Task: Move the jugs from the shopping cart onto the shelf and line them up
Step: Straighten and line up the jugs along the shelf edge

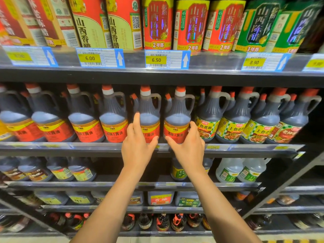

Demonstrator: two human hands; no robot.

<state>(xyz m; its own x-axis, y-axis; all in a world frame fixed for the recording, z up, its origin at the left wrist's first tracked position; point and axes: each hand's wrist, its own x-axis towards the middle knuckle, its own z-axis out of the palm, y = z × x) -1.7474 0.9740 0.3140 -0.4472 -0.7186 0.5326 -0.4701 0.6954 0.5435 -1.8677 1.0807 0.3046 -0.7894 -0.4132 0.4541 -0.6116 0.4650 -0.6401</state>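
A row of dark soy-sauce jugs with red labels and orange caps stands on the middle shelf. My left hand wraps the lower part of one red-label jug, fingers on its left side and thumb on the label front. My right hand holds the neighbouring red-label jug, thumb on the label and fingers around its right side. Both jugs stand upright on the shelf, with a narrow gap between them. The shopping cart is not in view.
To the right stand jugs with green checked labels. The upper shelf holds vinegar bottles above price tags. Lower shelves carry more jugs, clear white-vinegar jugs and small bottles.
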